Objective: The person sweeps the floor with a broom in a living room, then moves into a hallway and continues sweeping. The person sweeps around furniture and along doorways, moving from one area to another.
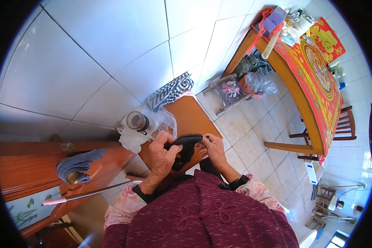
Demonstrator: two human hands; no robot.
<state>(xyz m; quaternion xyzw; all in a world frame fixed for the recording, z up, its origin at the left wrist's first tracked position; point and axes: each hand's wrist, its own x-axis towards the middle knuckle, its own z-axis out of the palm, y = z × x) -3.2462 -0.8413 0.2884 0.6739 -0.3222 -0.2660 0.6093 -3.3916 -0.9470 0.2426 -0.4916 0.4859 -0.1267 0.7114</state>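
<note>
A soft black item (186, 143) with a curved, thick upper edge is held up in front of me; it looks like cloth or padding, but its exact kind cannot be told. My left hand (163, 155) pinches its left end between thumb and fingers. At the opposite end, the fingertips of my right hand (215, 152) grip the edge. Dark loose material (183, 159) hangs below between the hands. Beneath is an orange-brown wooden tabletop (189, 113). A lidded glass jar (137, 121) stands on it beside crumpled clear plastic bags (164, 119), left of my hands.
Striped cloth (170, 91) lies against the tiled wall. To the left, a wooden door (108, 161) has a blue-grey cloth (73, 164) over its knob, near a pink-ended pole (54, 201). A low stool (231, 91) and a larger table with red covering (316, 74) stand right.
</note>
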